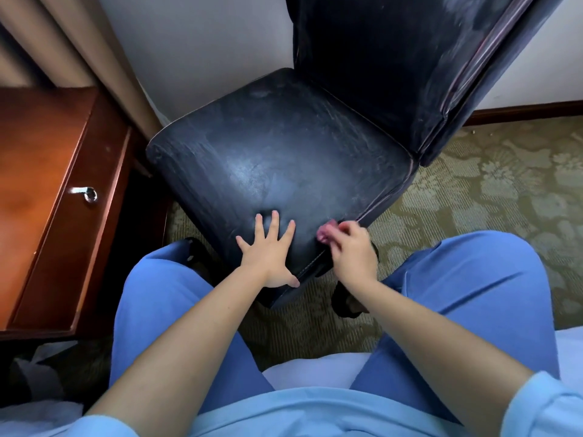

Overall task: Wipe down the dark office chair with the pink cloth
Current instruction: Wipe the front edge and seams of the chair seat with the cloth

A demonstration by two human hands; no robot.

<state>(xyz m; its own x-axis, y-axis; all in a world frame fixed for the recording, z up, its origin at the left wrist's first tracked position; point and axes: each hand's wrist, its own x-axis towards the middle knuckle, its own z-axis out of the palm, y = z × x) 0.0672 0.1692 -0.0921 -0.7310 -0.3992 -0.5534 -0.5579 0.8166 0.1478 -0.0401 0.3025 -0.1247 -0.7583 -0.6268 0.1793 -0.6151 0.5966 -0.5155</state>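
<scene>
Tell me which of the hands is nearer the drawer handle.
Left. The left hand lies flat on the chair seat, on the side toward the drawer handle; the right hand is farther off, gripping the pink cloth.

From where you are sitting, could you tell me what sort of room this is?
Probably a hotel room or similar furnished guest room: patterned carpet, a polished wooden desk with a metal drawer pull, long curtains, and the dark office chair being wiped.
</scene>
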